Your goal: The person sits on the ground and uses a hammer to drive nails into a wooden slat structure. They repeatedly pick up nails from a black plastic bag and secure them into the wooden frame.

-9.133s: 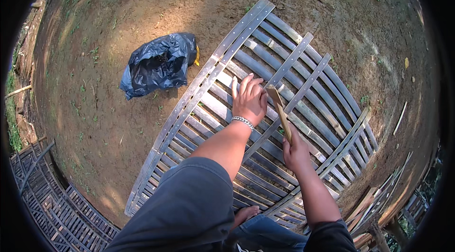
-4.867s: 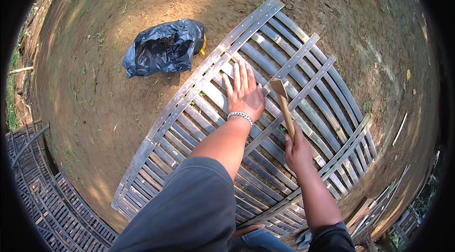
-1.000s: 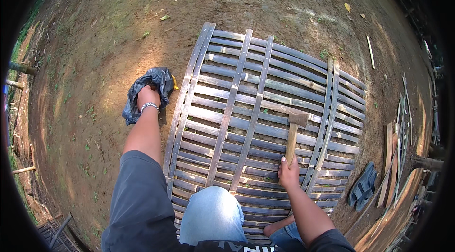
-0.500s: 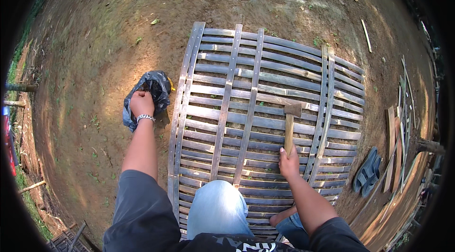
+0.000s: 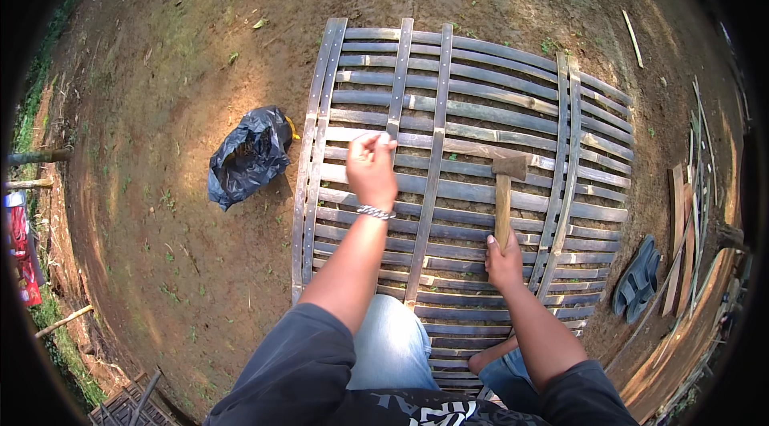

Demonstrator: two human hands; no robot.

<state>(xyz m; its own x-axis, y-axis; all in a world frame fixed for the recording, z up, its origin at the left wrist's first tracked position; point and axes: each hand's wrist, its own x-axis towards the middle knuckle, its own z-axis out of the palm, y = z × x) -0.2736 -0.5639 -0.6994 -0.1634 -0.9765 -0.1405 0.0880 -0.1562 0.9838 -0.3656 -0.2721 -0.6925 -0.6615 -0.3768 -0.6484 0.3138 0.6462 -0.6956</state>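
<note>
My right hand (image 5: 504, 264) grips the wooden handle of a hatchet (image 5: 502, 214), whose dull metal head lies over the slats. Over the left-middle part of a bamboo slat frame (image 5: 481, 203), my left hand (image 5: 372, 172) is closed, thumb and fingertips brought together beside a nailed crosspiece (image 5: 398, 82). Whatever it pinches is too small to make out. A black plastic bag (image 5: 250, 155) sits open on the ground to the left of the frame; its dark inside hides the contents.
My knee in light jeans (image 5: 390, 346) rests on the frame's near part. Dark sandals (image 5: 638, 280) lie to the right, near loose wooden strips (image 5: 681, 238). A thin stick (image 5: 633, 39) lies at the far right on bare soil (image 5: 160, 130). Poles stick in at the left edge.
My left hand has come out of the black bag and moved right, over the slats near the crosspiece. The right hand still holds the hatchet. The view has shifted slightly.
</note>
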